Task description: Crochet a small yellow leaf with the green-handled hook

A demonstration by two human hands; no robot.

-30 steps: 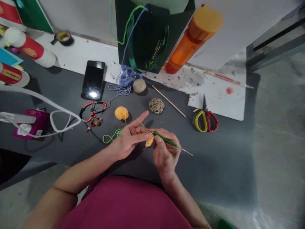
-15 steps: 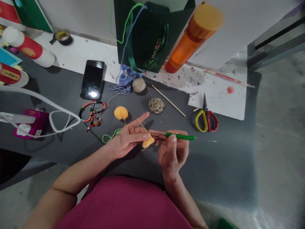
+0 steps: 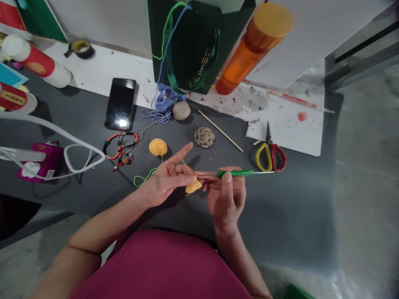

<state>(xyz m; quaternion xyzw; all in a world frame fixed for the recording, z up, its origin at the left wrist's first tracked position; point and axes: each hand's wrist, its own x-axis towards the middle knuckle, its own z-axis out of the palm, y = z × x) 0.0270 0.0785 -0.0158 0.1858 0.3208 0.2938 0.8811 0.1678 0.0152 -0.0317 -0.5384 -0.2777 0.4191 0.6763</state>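
My left hand (image 3: 168, 178) pinches a small yellow crochet piece (image 3: 193, 186) between thumb and fingers, its index finger stretched out with yellow yarn (image 3: 185, 162) running over it. In my right hand (image 3: 227, 195) is a crochet hook (image 3: 237, 173) with a green handle, gripped between thumb and fingers. The hook's left end meets the yellow piece at my left fingertips; its exact tip is hidden there. A thin metal end sticks out to the right. Behind my left hand lies a ball of yellow yarn (image 3: 158, 147).
Beyond my hands lie a grey-brown crocheted flower (image 3: 204, 137), a beige yarn ball (image 3: 181, 111), blue yarn (image 3: 166, 99) and a wooden stick (image 3: 220, 131). Scissors (image 3: 269, 157) rest at right. A phone (image 3: 121, 104), beaded bracelet (image 3: 120, 145), green bag (image 3: 193, 50) and orange bottle (image 3: 252, 50) stand around.
The crochet hook has tilted, its right end rising toward the scissors. My left index finger has shifted slightly left and up. Both hands keep their hold.
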